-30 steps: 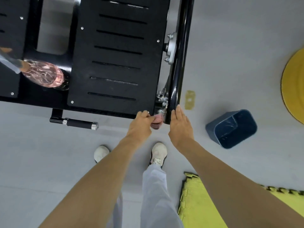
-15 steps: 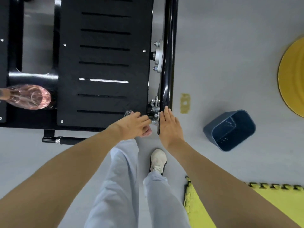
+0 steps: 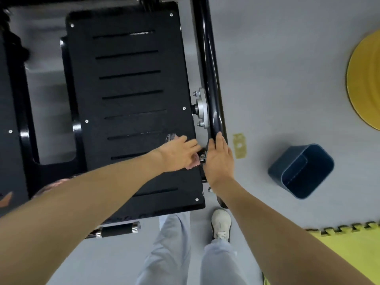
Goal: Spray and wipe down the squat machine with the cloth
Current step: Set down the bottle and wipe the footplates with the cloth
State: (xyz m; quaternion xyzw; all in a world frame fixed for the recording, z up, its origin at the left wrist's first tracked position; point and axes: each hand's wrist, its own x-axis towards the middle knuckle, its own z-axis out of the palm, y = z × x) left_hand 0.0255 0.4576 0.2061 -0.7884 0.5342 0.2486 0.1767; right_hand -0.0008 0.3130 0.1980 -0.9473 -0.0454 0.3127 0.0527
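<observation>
The squat machine's black slotted foot plate [image 3: 131,99] fills the upper left, with a glossy black frame tube [image 3: 209,79] along its right side. My left hand [image 3: 178,153] holds a pink cloth [image 3: 171,137] against the plate's right edge, near the bolts; cloth shows above and below the hand. My right hand [image 3: 219,159] rests on the tube's lower part with its fingers straight along it. A pink spray bottle [image 3: 55,185] lies at the lower left, mostly hidden under my left forearm.
A dark blue bin [image 3: 302,171] stands on the grey floor at the right. A yellow disc [image 3: 366,79] is at the right edge, a yellow-green foam mat [image 3: 349,254] at lower right. A chrome-tipped black handle [image 3: 119,229] sticks out below the plate. My feet are by the plate's corner.
My left hand moved with the cloth from the plate's bottom corner up along its right edge. My right hand slid up the tube. The camera came closer over the plate.
</observation>
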